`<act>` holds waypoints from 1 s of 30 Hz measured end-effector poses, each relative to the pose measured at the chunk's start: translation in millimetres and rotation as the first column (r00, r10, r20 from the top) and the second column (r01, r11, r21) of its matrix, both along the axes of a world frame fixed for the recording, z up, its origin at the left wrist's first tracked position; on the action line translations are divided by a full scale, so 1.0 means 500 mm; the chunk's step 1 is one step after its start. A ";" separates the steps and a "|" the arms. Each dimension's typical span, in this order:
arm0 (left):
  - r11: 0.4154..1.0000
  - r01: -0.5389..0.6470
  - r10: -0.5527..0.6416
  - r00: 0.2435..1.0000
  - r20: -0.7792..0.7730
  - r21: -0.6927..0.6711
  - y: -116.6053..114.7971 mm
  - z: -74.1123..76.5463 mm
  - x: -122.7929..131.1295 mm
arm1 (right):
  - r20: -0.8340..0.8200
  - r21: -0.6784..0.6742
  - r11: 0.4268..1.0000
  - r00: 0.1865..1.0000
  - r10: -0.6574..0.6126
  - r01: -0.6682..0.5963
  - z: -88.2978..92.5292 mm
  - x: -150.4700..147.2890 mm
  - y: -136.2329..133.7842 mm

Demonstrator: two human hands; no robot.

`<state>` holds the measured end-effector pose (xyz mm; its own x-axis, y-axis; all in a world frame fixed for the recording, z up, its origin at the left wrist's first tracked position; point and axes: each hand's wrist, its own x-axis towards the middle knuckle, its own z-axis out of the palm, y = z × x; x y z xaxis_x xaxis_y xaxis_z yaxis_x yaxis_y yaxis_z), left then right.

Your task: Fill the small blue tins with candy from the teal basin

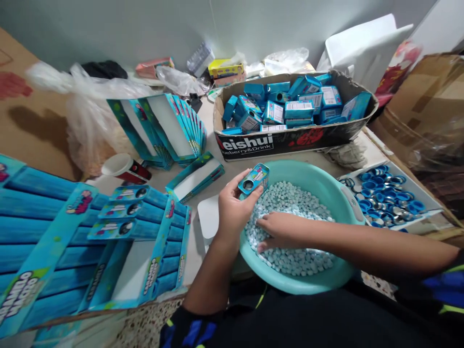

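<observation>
Taking the basin as the clock's centre, with twelve o'clock pointing away from the person, blue display cartons packed with rows of blue boxes sit on the surface toward nine o'clock. Three loose blue boxes lie across one partly filled carton, their round openings visible. A paper cup tilts near ten o'clock, beside a group of carton trays standing on edge. Another carton tray lies closer to the basin.

The left hand is above the basin's ten o'clock rim. Its grip is closed around a small blue box, with the box's dark round opening facing up. The right hand reaches in across the three o'clock rim, fingertips down among the pale blue pellets; whether its grip has any pellets cannot be told. The teal basin holds pellets across its bottom.

At twelve o'clock, an open-topped cardboard box is heaped with blue boxes. Between two and three o'clock, a white tray holds many blue-and-silver caps. A brown carton stands toward two o'clock.
</observation>
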<state>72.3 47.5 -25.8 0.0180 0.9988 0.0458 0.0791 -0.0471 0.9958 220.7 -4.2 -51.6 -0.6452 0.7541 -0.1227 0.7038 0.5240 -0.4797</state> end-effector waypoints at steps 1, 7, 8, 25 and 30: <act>1.000 0.011 -0.011 1.000 -0.005 0.002 0.001 -0.002 -0.001 | -0.021 -0.004 1.000 0.999 -0.026 0.026 0.002 0.001 0.004; 0.994 0.106 -0.104 0.989 -0.103 0.014 0.003 -0.012 -0.006 | -0.131 -0.093 0.988 0.982 -0.134 0.123 0.059 0.053 0.038; 0.991 0.132 -0.128 0.979 -0.155 0.012 0.002 -0.012 -0.007 | -0.168 -0.141 0.981 0.974 -0.154 0.131 0.074 0.066 0.045; 0.881 0.464 -0.456 0.785 -0.418 -0.091 -0.010 0.008 -0.005 | -0.797 -0.534 0.813 0.183 -0.576 0.233 0.068 0.017 0.075; 0.899 0.428 -0.420 0.786 -0.454 -0.091 -0.009 0.008 -0.004 | -0.799 -0.533 0.833 0.236 -0.553 0.149 0.069 0.020 0.070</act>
